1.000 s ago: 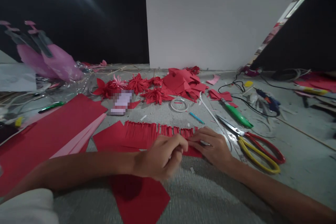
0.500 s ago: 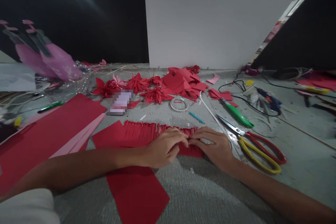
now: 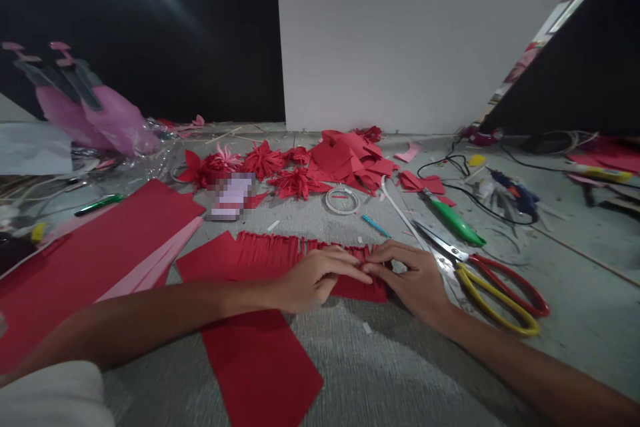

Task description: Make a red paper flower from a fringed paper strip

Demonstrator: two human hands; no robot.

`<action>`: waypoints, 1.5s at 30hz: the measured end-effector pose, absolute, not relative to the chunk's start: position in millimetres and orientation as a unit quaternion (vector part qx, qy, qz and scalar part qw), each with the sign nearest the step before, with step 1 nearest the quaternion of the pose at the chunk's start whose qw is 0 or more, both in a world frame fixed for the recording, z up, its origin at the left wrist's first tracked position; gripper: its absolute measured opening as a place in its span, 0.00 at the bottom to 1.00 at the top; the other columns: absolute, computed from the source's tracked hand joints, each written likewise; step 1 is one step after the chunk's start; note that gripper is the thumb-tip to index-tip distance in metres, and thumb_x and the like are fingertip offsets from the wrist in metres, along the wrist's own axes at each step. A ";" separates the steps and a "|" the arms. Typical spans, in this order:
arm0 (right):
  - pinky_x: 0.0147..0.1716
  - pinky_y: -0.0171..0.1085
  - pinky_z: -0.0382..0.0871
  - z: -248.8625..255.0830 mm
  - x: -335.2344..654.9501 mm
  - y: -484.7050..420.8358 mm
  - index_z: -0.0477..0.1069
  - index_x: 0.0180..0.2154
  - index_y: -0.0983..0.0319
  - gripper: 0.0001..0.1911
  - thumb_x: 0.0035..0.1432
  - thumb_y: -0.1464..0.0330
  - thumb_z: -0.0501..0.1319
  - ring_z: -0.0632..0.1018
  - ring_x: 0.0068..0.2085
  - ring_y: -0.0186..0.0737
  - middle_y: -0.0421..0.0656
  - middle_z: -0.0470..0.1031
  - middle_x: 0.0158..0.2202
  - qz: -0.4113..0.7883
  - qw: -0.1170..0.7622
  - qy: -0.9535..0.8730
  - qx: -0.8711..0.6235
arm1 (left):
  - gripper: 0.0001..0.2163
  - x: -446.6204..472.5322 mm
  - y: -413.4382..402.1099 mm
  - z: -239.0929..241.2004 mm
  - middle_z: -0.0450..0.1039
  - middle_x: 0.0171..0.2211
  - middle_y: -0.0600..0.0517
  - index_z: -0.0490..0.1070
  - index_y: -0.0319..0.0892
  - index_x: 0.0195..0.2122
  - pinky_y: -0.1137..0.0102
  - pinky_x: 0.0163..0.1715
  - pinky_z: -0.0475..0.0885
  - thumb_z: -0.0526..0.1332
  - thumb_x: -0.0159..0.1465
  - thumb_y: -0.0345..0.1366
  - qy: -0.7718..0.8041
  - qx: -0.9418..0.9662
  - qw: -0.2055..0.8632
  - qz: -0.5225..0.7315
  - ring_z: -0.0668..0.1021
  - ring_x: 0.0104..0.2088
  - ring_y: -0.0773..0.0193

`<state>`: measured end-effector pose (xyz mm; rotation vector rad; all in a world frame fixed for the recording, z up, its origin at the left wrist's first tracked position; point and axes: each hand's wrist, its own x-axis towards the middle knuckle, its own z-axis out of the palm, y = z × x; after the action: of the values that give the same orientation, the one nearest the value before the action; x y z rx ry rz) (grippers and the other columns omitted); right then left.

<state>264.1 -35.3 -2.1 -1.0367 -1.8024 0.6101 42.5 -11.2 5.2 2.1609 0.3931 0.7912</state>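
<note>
A red fringed paper strip [image 3: 265, 255] lies across the grey floor in front of me, its cut edge pointing away. My left hand [image 3: 313, 277] rests on the strip near its right end, fingers curled and pinching the fringe. My right hand [image 3: 413, 277] meets it from the right, fingertips pressed on the same end of the strip. The fingertips of both hands touch. A plain red paper sheet [image 3: 260, 363] lies below my left forearm.
Yellow-and-red scissors [image 3: 493, 290] lie just right of my right hand, beside a green-handled tool [image 3: 455, 220] and a blue pen [image 3: 375, 225]. A tape ring [image 3: 342, 199], red paper flowers [image 3: 260, 161], folded red scraps [image 3: 350, 157], a glue gun [image 3: 515, 193] and large red sheets [image 3: 85, 253] surround the spot.
Both hands have slid a little away from me along the strip's right end. The left hand's fingers have uncurled somewhat and now reach forward to meet the right fingertips.
</note>
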 end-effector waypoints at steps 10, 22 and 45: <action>0.29 0.36 0.68 1.3 266.2 -32.7 0.72 0.24 0.60 0.12 0.51 0.63 0.72 0.74 0.28 0.35 0.38 0.73 0.24 0.335 0.457 -0.721 -0.399 | 0.19 41.4 -9.3 11.8 0.78 0.43 0.48 0.77 0.40 0.42 0.64 0.52 0.68 0.50 0.59 0.18 0.187 0.741 0.564 0.311 0.77 0.47 0.62; 0.26 0.34 0.69 5.4 258.6 -39.4 0.72 0.27 0.60 0.11 0.52 0.63 0.71 0.74 0.26 0.34 0.39 0.74 0.25 0.234 0.418 -0.817 -0.321 | 0.14 46.8 -7.1 1.5 0.76 0.36 0.49 0.73 0.37 0.40 0.70 0.40 0.70 0.71 0.58 0.39 0.200 0.652 0.679 0.272 0.78 0.37 0.65; 0.50 0.52 0.73 -2.5 289.9 -18.8 0.69 0.56 0.57 0.20 0.62 0.71 0.57 0.78 0.49 0.49 0.46 0.78 0.47 0.090 0.277 -0.819 -0.495 | 0.18 43.3 -26.3 3.9 0.66 0.61 0.46 0.62 0.39 0.61 0.52 0.67 0.48 0.51 0.71 0.33 0.145 0.956 0.168 0.190 0.54 0.69 0.52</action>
<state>289.9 -18.8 -2.5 -1.3297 -2.1984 0.2429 43.3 -26.3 3.9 2.7208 0.4113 0.5398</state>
